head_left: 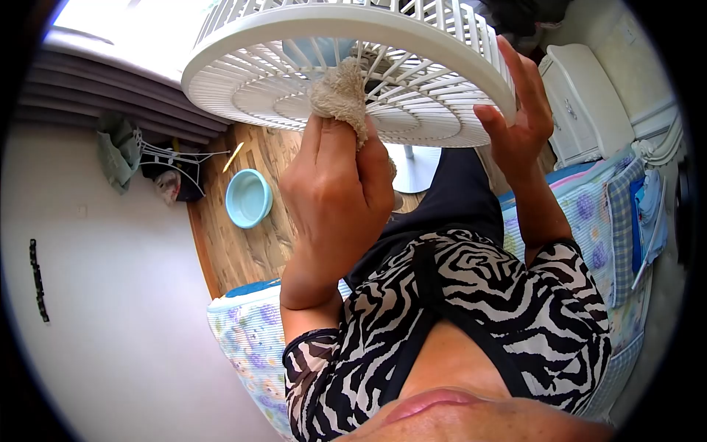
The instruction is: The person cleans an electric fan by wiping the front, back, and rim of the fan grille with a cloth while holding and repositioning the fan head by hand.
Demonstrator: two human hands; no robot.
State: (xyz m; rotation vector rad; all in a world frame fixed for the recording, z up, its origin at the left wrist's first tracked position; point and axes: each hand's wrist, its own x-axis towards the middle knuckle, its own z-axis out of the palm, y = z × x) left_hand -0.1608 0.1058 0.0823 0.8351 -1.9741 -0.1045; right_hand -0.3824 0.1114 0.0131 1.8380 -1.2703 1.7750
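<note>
A: Hands?
B: Left hand, centre, pinches cloth; right hand, upper right, fingers spread at rim of fan guard, top centre.
A: Progress?
B: Mid-wipe, I'd judge. Done/left: can't tell. Basin sits left of centre.

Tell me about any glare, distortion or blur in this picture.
In the head view, the window glares to near-white, losing detail; in the head view, the wide lens gives a curved black border and bends the room; in the head view, the cloth and left hand look fairly sharp, while the dark trousers show little detail.
</note>
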